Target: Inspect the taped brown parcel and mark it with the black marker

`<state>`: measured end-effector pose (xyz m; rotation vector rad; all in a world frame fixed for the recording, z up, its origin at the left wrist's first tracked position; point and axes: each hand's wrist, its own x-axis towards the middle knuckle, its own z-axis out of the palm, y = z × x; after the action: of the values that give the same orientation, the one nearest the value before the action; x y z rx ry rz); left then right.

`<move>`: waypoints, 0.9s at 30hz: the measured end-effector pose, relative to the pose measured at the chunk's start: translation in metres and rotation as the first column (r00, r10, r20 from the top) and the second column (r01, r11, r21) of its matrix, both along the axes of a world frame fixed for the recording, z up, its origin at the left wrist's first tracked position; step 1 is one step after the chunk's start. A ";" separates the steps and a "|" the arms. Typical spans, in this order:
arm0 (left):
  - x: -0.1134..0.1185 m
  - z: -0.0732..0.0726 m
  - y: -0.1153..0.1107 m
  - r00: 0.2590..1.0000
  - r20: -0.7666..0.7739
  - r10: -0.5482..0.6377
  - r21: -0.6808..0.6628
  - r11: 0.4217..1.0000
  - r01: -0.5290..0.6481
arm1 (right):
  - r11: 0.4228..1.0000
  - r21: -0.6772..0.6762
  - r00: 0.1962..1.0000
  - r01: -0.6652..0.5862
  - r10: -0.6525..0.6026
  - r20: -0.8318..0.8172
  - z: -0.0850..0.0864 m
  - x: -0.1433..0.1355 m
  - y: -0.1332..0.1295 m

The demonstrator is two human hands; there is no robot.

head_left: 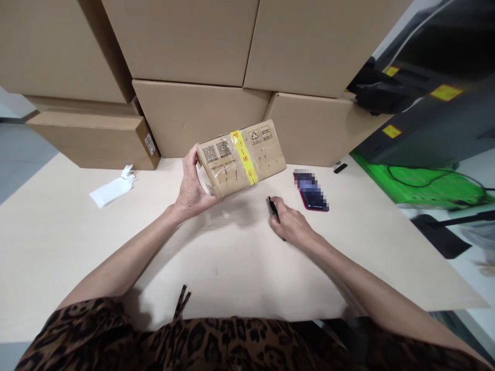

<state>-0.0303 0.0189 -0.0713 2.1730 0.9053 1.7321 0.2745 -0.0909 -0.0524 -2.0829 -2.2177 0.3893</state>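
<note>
My left hand [192,183] is closed on the left end of a small cardboard box [228,172], holding it tilted above the table. Yellow tape [244,157] with red lettering crosses the box face, beside printed QR codes and recycling marks. Lower and to the right, my right hand [292,221] is wrapped around what looks like a slim black utility knife [274,208]. Its tip points up and away from me; I cannot make out a blade. The knife and the box are apart. A phone [311,190] with a red edge lies just right of my right hand.
Large cardboard boxes [201,118] are stacked along the back of the pale table [216,268]. At left lie a white paper piece [112,191] and a flatter carton [96,141]. A small black piece [340,168], a green surface [410,180] and dark equipment [425,129] are at right.
</note>
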 end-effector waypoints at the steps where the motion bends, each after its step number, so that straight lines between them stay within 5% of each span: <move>1: -0.001 0.001 -0.001 1.000 0.011 -0.024 -0.001 1.000 0.024 | 1.000 0.019 1.000 0.022 -0.022 0.003 -0.002 0.005 0.013; 5: -0.006 0.010 -0.005 0.993 0.102 -0.063 -0.081 0.994 0.071 | 0.993 0.090 0.997 0.080 -0.080 -0.008 -0.005 0.033 0.066; 9: -0.011 0.025 -0.013 0.969 0.248 -0.024 -0.250 0.964 0.088 | 0.981 0.186 0.996 0.048 -0.034 -0.077 -0.003 0.052 0.092; 12: -0.010 0.036 -0.020 0.923 0.384 -0.012 -0.393 0.903 0.175 | 0.970 0.242 0.939 0.016 0.069 -0.338 -0.001 0.047 0.093; 13: -0.008 0.039 -0.022 0.900 0.435 -0.011 -0.425 0.879 0.217 | 0.972 0.234 0.855 0.012 0.111 -0.507 0.001 0.042 0.091; 15: -0.004 0.042 -0.025 0.845 0.534 -0.014 -0.462 0.832 0.306 | 0.985 0.169 0.550 -0.039 0.163 -0.819 0.006 0.024 0.083; 17: -0.001 0.044 -0.027 0.794 0.607 -0.025 -0.476 0.789 0.389 | 0.978 0.104 0.326 -0.178 0.159 -0.932 0.012 0.002 0.072; 20: 0.000 0.043 -0.027 0.765 0.641 -0.054 -0.491 0.737 0.464 | 0.962 0.020 0.125 -0.273 0.057 -0.990 0.015 -0.031 0.058; 27: -0.001 0.032 -0.031 0.815 0.573 -0.085 -0.603 0.630 0.489 | 0.964 -0.256 -0.262 -0.075 -0.267 -0.927 -0.011 -0.056 0.045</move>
<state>-0.0316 -0.0122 -0.0391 1.1712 0.8240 1.3141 0.2183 -0.0460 -0.0636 -0.8763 -0.7981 1.6411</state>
